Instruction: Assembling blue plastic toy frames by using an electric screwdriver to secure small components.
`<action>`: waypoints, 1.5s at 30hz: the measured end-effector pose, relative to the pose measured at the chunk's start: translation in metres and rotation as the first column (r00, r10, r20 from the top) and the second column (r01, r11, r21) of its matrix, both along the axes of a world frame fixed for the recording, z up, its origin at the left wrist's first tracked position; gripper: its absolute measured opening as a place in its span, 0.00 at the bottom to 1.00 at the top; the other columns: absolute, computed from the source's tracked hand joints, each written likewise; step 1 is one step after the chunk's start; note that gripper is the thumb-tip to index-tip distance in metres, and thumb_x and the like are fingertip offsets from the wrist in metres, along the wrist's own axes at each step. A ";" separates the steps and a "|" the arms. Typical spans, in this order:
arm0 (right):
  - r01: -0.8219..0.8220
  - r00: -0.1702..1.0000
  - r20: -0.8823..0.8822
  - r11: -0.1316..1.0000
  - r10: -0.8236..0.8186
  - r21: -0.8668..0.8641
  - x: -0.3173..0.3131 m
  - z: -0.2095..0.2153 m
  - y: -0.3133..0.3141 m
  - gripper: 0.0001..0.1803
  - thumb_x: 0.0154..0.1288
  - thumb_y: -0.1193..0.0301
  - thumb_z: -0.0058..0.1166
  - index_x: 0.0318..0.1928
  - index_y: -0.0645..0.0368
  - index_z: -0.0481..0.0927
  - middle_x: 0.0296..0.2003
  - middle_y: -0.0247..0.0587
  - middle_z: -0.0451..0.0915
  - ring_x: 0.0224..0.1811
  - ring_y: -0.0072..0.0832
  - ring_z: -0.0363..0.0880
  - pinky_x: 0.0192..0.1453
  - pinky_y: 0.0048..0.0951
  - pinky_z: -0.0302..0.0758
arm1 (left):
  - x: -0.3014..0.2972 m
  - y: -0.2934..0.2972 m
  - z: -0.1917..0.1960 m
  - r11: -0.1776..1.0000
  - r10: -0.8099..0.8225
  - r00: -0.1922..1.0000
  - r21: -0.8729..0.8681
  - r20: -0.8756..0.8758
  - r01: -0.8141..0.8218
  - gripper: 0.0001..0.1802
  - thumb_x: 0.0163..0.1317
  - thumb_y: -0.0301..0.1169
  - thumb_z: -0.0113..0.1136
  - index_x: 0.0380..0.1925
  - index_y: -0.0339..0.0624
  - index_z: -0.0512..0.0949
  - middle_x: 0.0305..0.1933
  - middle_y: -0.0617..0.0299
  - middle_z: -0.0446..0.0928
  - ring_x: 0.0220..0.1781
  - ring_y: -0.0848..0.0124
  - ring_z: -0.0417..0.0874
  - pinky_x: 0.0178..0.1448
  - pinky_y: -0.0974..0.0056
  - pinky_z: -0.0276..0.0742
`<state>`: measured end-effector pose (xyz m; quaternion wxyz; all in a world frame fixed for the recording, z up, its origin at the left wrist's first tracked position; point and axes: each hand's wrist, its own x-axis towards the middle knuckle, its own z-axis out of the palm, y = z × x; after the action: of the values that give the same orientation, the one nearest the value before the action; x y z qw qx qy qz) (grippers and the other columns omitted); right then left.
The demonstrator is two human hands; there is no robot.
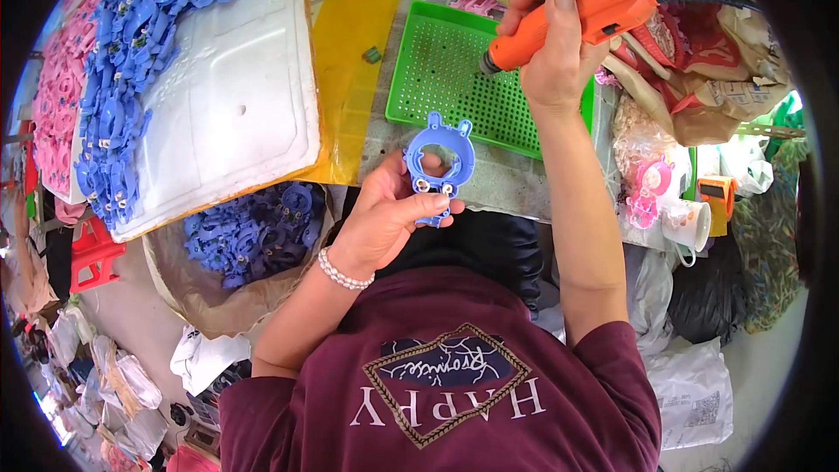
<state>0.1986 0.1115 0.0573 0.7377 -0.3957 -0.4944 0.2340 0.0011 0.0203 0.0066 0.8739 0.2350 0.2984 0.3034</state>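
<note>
Left hand (389, 210): centre of frame, fingers closed around blue part (439, 162).
Right hand (552, 48): upper right, wrapped around orange driver (572, 17), tip pointing lower left over green tray (446, 61).
Upper left: blue parts (131, 70) piled on white foam (236, 96).

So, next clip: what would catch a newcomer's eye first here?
Probably the orange power screwdriver gripped in the right hand, over the green perforated tray. Just below, the left hand holds up a blue plastic ring-shaped part. At upper left, matching blue parts line a white foam tray.
</note>
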 end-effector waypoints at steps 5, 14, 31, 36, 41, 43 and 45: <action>0.007 1.000 -0.020 1.000 -0.007 -0.024 -0.003 -0.001 0.000 0.16 0.62 0.61 0.49 0.38 0.63 0.70 0.25 0.44 0.74 0.18 0.28 0.72 0.23 0.29 0.71 | 0.001 0.001 0.004 1.000 -0.007 0.999 -0.017 -0.032 0.007 0.20 0.54 0.17 0.59 0.46 0.39 0.65 0.41 0.58 0.74 0.39 0.64 0.82 0.38 0.67 0.79; -0.005 1.000 -0.026 0.999 0.004 -0.039 -0.003 -0.002 0.001 0.16 0.61 0.60 0.49 0.39 0.62 0.70 0.25 0.44 0.74 0.19 0.28 0.73 0.24 0.29 0.71 | 0.003 0.002 0.004 1.000 -0.011 0.997 0.011 -0.072 0.012 0.20 0.54 0.17 0.58 0.46 0.39 0.64 0.42 0.57 0.73 0.38 0.65 0.83 0.37 0.68 0.79; 0.008 1.000 0.029 1.000 -0.007 -0.026 -0.002 -0.004 0.004 0.15 0.62 0.62 0.50 0.36 0.63 0.70 0.22 0.43 0.74 0.18 0.27 0.71 0.23 0.27 0.69 | 0.003 0.000 0.001 0.998 -0.032 0.994 0.056 -0.106 0.038 0.23 0.54 0.19 0.59 0.49 0.38 0.64 0.44 0.58 0.74 0.38 0.65 0.83 0.35 0.68 0.79; 0.004 1.000 0.000 1.000 -0.004 -0.022 -0.005 -0.002 0.003 0.15 0.61 0.62 0.51 0.36 0.63 0.70 0.25 0.44 0.75 0.19 0.28 0.73 0.24 0.28 0.71 | 0.004 0.000 0.000 0.997 -0.026 0.994 0.065 -0.110 0.033 0.23 0.54 0.19 0.59 0.49 0.38 0.64 0.43 0.57 0.74 0.38 0.64 0.83 0.35 0.68 0.79; -0.008 1.000 0.000 1.000 0.008 0.014 -0.004 0.009 -0.003 0.15 0.61 0.62 0.50 0.37 0.63 0.70 0.26 0.46 0.75 0.19 0.29 0.74 0.24 0.30 0.73 | 0.005 -0.002 -0.002 0.997 -0.009 0.994 0.079 -0.107 0.017 0.22 0.54 0.19 0.59 0.48 0.38 0.64 0.41 0.57 0.74 0.37 0.65 0.83 0.34 0.69 0.79; -0.006 1.000 -0.003 0.999 0.007 0.035 -0.006 0.016 -0.007 0.15 0.61 0.62 0.50 0.37 0.63 0.70 0.25 0.46 0.75 0.19 0.30 0.74 0.24 0.30 0.73 | 0.005 -0.003 -0.003 0.996 -0.001 0.995 0.087 -0.100 0.010 0.21 0.54 0.20 0.59 0.47 0.38 0.64 0.41 0.58 0.74 0.37 0.65 0.83 0.34 0.69 0.79; 0.044 0.999 0.005 0.999 -0.044 0.016 -0.006 0.021 -0.011 0.19 0.60 0.58 0.51 0.37 0.64 0.70 0.28 0.48 0.75 0.20 0.31 0.74 0.26 0.31 0.73 | 0.006 -0.003 -0.003 0.995 0.014 0.995 0.099 -0.103 -0.003 0.20 0.54 0.20 0.59 0.46 0.38 0.64 0.40 0.58 0.74 0.37 0.65 0.83 0.34 0.69 0.79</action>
<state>0.1925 0.1002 0.0780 0.7444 -0.4012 -0.4895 0.2128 0.0070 0.0171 0.0040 0.8433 0.2920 0.3290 0.3089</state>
